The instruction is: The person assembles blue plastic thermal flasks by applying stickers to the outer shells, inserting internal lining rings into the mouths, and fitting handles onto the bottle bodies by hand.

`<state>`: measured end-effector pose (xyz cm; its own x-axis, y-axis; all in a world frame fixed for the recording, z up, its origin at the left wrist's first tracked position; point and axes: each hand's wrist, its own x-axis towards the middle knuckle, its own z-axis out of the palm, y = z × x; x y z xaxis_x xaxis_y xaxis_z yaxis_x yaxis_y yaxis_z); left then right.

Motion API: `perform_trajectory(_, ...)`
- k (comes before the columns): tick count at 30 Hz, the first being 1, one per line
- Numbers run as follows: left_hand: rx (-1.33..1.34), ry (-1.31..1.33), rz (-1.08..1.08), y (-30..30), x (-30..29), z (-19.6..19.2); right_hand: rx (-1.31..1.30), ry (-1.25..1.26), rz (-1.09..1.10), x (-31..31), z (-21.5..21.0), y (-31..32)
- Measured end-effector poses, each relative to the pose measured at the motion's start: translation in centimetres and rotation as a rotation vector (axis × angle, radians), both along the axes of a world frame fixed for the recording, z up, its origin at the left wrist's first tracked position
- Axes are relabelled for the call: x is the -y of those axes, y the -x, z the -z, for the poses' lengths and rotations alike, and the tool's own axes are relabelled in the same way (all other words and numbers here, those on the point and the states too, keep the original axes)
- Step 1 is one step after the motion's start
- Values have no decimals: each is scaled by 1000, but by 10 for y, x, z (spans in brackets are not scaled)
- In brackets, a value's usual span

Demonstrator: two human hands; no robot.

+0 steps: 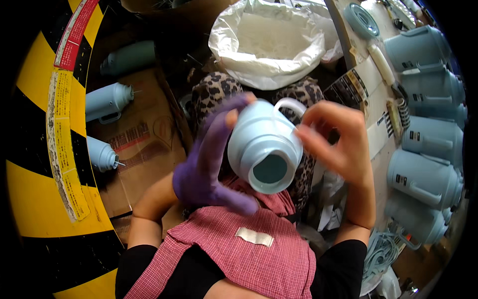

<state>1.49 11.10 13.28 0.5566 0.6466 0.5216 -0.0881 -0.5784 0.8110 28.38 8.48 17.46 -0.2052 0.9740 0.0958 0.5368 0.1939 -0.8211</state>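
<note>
Over the leopard-print lap, a pale blue jug, its long axis far-to-near and mouth near, is flanked by the spread, gloved left hand and the right hand, nearer the handle, its grip blurred beyond telling.

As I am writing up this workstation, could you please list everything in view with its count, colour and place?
Middle flask: one, pale blue, between the hands
Side flasks: two, pale blue, left, over the cardboard
Dark flask: one, greyish green, upper left
Cardboard: brown, left
Striped panel: one, yellow and black, far left
Sack: at least one, white, top centre
Table: one, pale, right; small items unclear
Jugs: at least five, pale blue, on the table
Lid: one, pale blue, upper right
Strips: uncountable, pale blue, lower right
Apron: one, red check, bottom centre
Trousers: one pair, leopard print, centre
Left hand: one, purple glove, left of middle flask
Right hand: one, bare, right of middle flask
</note>
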Motion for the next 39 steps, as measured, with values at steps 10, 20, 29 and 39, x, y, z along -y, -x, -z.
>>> perform_trajectory(10,-600,-602,-176,-7,28,-4,-61,51,153,58,25,40)
perform_trajectory(20,-585,-554,-345,-26,42,29,-12,-47,247,47,33,55)
perform_trajectory(29,-745,-575,-410,-40,51,29,430,-201,-386,35,19,11)
perform_trajectory(39,-628,-637,-354,-35,34,32,613,-220,-239,23,27,41)
